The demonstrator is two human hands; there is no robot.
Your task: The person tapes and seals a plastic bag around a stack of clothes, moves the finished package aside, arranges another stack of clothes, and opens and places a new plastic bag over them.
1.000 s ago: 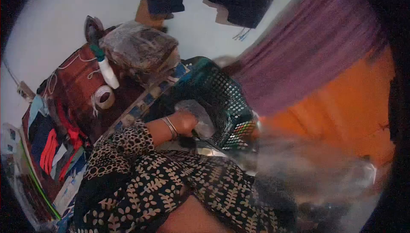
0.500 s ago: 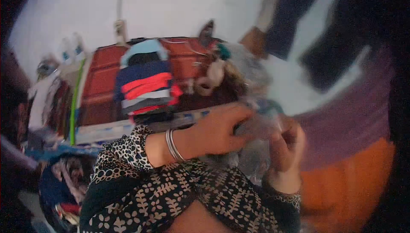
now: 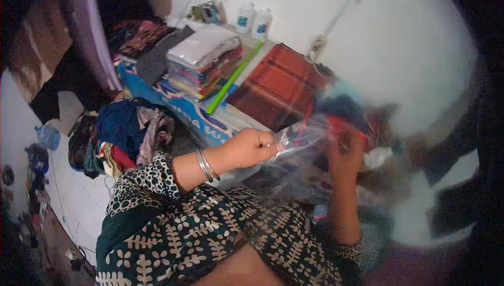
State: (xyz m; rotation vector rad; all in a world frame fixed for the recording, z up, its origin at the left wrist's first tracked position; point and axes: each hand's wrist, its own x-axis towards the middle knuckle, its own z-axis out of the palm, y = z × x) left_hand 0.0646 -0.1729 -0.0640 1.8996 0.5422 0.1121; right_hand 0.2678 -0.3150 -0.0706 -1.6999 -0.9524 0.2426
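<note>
My left hand (image 3: 249, 148), with silver bangles on its wrist, is closed in a pinch on the edge of a clear plastic bag (image 3: 302, 140). The other side of that bag is at my right hand (image 3: 345, 152), whose fingers are bent and closed on it, though blurred. Between my hands the thin film is stretched out and catches the light. Through and behind it shows a blurred pile of folded clothes (image 3: 344, 108), dark blue and red, beside a red plaid cloth (image 3: 286, 76).
A stack of bagged folded clothes (image 3: 202, 47) stands on the table beside a green strip (image 3: 233, 78). Two white bottles (image 3: 261, 23) are by the wall. Left of the table is a heap of loose clothes (image 3: 123, 131) on the white tiled floor (image 3: 76, 207).
My view has swung left, bringing the bagged stack and clothes heap into sight. My hands have moved apart, and the plastic bag is now drawn out between them.
</note>
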